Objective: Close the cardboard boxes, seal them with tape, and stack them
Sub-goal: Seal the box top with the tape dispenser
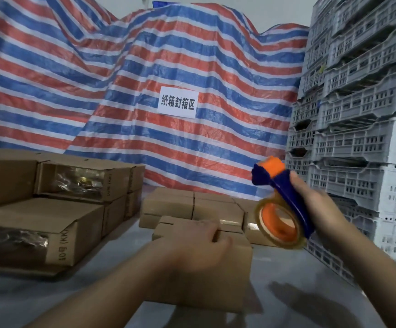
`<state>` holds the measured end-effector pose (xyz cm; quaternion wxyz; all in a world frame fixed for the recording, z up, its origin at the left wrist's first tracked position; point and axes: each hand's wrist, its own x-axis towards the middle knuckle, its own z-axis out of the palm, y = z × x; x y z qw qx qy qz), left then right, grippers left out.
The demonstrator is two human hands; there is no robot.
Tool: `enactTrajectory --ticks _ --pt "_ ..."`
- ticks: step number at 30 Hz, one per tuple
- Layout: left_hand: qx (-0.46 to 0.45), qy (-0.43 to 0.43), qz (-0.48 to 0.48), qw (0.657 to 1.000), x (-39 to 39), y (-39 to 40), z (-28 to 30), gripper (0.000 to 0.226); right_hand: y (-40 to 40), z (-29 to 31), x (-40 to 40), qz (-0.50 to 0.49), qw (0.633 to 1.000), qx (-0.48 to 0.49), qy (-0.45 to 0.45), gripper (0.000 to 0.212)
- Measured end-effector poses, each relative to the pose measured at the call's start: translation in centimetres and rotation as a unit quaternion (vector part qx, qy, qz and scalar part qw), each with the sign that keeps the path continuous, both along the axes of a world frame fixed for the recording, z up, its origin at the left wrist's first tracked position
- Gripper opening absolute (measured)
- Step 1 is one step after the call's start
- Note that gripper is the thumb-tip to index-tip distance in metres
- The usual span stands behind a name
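Note:
A small brown cardboard box (206, 285) sits on the grey floor in front of me. My left hand (192, 245) lies on its top with the fingers curled over the far top edge. My right hand (315, 200) is raised to the right of the box and grips a blue and orange tape dispenser (284, 209) carrying a roll of clear tape. The dispenser hangs in the air, apart from the box. Behind the box stands a low stack of small closed boxes (192, 204).
Bundles of flat cardboard boxes (50, 221) wrapped in plastic are piled at the left. Grey plastic crates (358, 126) tower along the right. A striped red, white and blue tarpaulin (168, 55) with a white sign (178, 102) fills the back.

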<state>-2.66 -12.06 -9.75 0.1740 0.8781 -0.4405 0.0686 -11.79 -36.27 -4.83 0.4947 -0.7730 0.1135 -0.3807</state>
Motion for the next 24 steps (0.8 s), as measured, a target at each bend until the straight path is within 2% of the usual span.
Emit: enactTrajectory --ticks 3,6,7,9,10,15,18,21,24 --pt "-0.063 0.114 -0.012 0.991 0.3 0.6 1.1 0.053 2.5 3.1 1.9 0.157 0.985 0.073 0.012 0.045" --pt "-0.134 0.205 -0.043 0.969 1.7 1.4 2.4 0.036 4.4 4.5 4.4 0.209 0.97 0.091 0.078 0.056" --pt "-0.186 0.259 -0.041 0.947 2.2 1.7 2.6 0.031 4.8 4.6 5.1 0.218 0.966 0.094 0.1 0.06" --pt "-0.305 0.399 -0.042 0.864 3.1 1.9 2.8 0.026 5.5 4.7 6.4 0.236 0.959 0.08 0.134 0.059" --pt "-0.338 0.445 -0.049 0.828 3.4 1.9 2.7 0.031 5.5 4.5 6.8 0.24 0.958 0.071 0.141 0.055" --pt "-0.402 0.508 -0.05 0.761 4.2 2.2 2.4 0.067 6.0 4.5 7.8 0.236 0.955 -0.01 0.177 0.055" --pt "-0.436 0.565 -0.046 0.7 4.4 2.8 2.7 0.083 6.9 5.1 8.0 0.234 0.95 -0.047 0.203 0.051" --pt "-0.475 0.609 -0.055 0.633 4.4 3.2 2.8 0.081 7.6 5.4 8.2 0.242 0.944 -0.054 0.219 0.051" --pt "-0.49 0.626 -0.054 0.604 4.3 3.6 2.9 0.068 7.9 5.5 8.3 0.245 0.942 -0.045 0.226 0.048"
